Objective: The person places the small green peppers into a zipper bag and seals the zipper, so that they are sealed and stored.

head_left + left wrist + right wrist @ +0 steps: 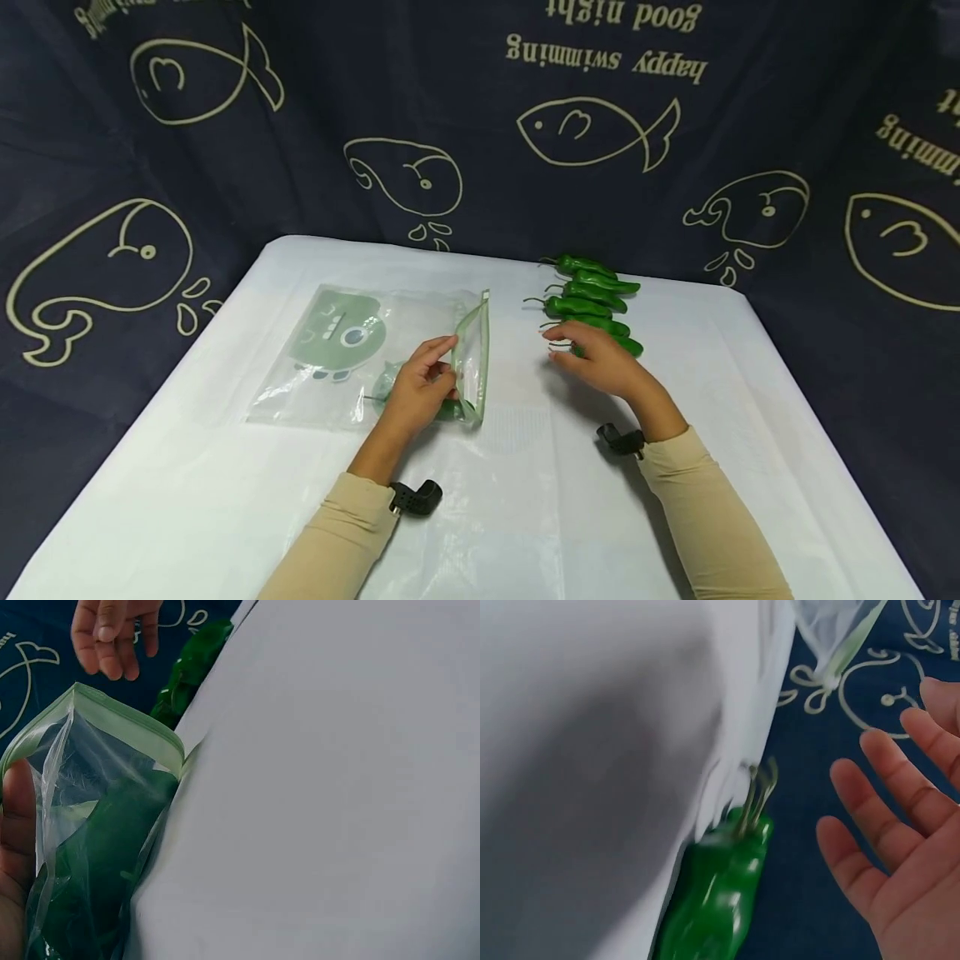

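Note:
A clear zip bag with a green rim and a printed cartoon figure lies on the left of the table, its mouth facing right. My left hand holds the bag at the upper edge of its mouth, which stands apart from the lower edge. Inside, near the mouth, is a green pepper, partly hidden by the hand in the head view. My right hand hovers at the near end of a row of several green peppers, fingers loosely bent and holding nothing. In the right wrist view its fingers are spread beside the peppers.
A white cloth covers the table. A clear, faintly striped sheet lies on it in front of the bag. Behind the table hangs a dark blue curtain with fish drawings. Both wrists wear a black camera.

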Demonstrator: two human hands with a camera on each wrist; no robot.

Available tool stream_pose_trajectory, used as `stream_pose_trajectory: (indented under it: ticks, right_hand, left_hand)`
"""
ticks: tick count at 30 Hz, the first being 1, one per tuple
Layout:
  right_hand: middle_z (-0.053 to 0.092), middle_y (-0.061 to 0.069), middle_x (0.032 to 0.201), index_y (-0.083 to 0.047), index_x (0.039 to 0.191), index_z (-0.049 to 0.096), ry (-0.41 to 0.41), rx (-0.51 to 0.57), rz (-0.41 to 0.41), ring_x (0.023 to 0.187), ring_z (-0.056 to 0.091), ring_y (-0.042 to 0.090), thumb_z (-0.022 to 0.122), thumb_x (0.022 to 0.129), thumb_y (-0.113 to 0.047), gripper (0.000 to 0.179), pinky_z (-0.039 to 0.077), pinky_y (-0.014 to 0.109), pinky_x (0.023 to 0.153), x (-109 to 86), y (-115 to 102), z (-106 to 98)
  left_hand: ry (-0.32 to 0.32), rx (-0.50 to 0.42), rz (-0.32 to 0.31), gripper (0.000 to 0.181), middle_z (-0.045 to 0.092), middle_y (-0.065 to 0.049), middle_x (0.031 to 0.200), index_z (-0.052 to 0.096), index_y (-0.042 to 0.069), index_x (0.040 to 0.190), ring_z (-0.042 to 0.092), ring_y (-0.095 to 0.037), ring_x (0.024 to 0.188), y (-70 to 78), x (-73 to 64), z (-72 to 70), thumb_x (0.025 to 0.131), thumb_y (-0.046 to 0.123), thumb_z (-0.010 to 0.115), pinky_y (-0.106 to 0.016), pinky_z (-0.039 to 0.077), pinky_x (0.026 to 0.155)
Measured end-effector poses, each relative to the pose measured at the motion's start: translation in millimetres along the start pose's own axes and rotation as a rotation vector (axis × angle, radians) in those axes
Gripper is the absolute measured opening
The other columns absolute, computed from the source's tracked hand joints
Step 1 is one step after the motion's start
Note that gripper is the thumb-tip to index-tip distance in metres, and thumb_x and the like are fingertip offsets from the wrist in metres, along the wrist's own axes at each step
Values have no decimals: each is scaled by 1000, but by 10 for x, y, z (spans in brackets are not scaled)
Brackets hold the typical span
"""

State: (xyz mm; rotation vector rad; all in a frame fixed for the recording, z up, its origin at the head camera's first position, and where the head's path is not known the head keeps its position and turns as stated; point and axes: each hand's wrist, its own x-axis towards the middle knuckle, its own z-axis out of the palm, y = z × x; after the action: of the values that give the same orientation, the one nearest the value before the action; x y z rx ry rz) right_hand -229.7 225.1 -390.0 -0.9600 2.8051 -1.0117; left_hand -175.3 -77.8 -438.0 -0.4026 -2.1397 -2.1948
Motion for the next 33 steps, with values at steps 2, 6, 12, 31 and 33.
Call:
stream_pose_trajectory:
  ticks: [2, 6, 12, 31, 33]
  right_hand:
    - [61, 11, 130, -7, 129, 64, 21, -51, 13, 123, 53, 32, 66, 97, -18, 34, 45, 54, 102, -29, 49, -32]
    - [58, 14, 132, -4, 128, 63, 47, -119, 36, 126, 50, 34, 66, 97, -20, 35, 42, 56, 104, -77, 159, -84]
    - [56, 14, 132, -4, 127, 63, 69, -157, 77, 127, 48, 35, 66, 97, -19, 34, 39, 57, 106, -172, 324, -192]
    - [53, 22, 135, -1, 130, 60, 30, -252, 133, 127, 45, 42, 70, 92, -13, 40, 36, 60, 106, -442, 661, -382]
    - [53, 22, 134, -1, 129, 60, 28, -255, 125, 127, 45, 43, 71, 92, -12, 40, 36, 60, 106, -445, 677, -398]
  left_hand:
    - [1, -4, -4, 54, 44, -13, 146, 48, 0, 145, 51, -23, 94, -31, 10, -3, 92, -12, 51, -25, 58, 62]
    - [0, -12, -5, 54, 45, -8, 144, 48, 0, 145, 51, -23, 95, -51, 12, -14, 92, -12, 51, -27, 59, 63]
    - [-7, -22, 2, 54, 44, -10, 145, 48, 0, 145, 51, -22, 94, -64, 20, -24, 92, -11, 51, -28, 59, 64]
    - [-11, -23, -42, 54, 43, -14, 145, 46, -4, 145, 50, -20, 93, 273, -77, 16, 92, -13, 49, -24, 58, 65]
    - [-12, -25, -41, 53, 43, -14, 145, 47, -3, 144, 50, -20, 93, 274, -78, 16, 92, -13, 49, -24, 58, 64]
